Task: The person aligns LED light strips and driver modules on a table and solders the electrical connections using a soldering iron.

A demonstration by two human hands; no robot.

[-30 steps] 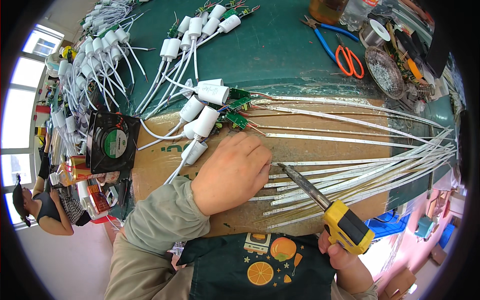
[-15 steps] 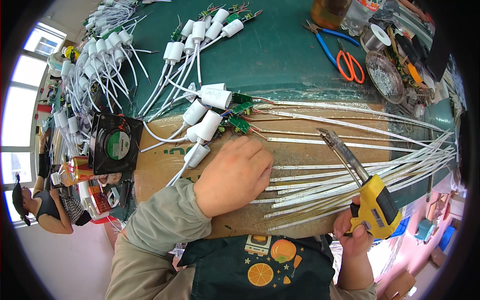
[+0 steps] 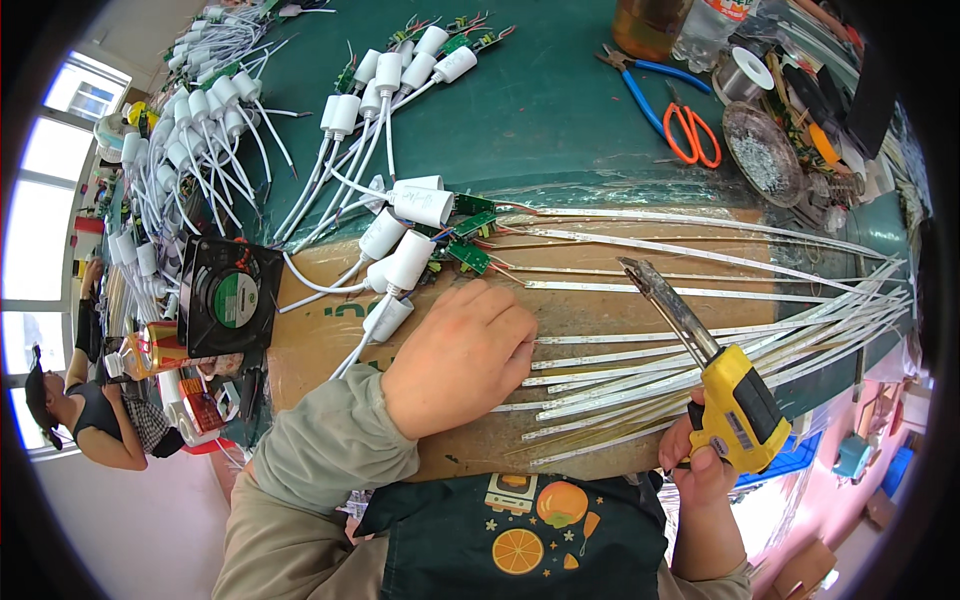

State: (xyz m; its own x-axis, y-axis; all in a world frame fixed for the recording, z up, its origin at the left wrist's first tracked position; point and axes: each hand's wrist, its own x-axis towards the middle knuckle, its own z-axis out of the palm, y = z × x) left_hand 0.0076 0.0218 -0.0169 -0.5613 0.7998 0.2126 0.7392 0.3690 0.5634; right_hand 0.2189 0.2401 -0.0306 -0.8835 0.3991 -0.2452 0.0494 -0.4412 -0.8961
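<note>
My right hand [image 3: 700, 465] grips a yellow and black soldering gun [image 3: 742, 415]. Its long metal tip points up and to the left, over the LED strips. My left hand [image 3: 462, 358] is closed knuckles-up on the cardboard, beside the left ends of the loose white LED strips [image 3: 600, 378]; whatever its fingertips pinch is hidden. Just beyond it lie white cylindrical lamp holders [image 3: 408, 262] with cables and small green circuit boards [image 3: 470, 257]. Thin wires run from these boards to several LED strips [image 3: 640, 288] stretching to the right.
A black fan [image 3: 232, 297] stands at the left. More white lamp holders [image 3: 385, 75] with cables pile up at the back. Blue-handled pliers [image 3: 640, 95], orange scissors [image 3: 690, 135], a solder spool [image 3: 745, 75] and a round dish [image 3: 765, 155] lie at the back right. Another person [image 3: 105, 410] is far left.
The soldering gun's tip has shifted slightly left over the strips. My left hand keeps its closed pose in nearly the same place, and the whole view has drifted a little.
</note>
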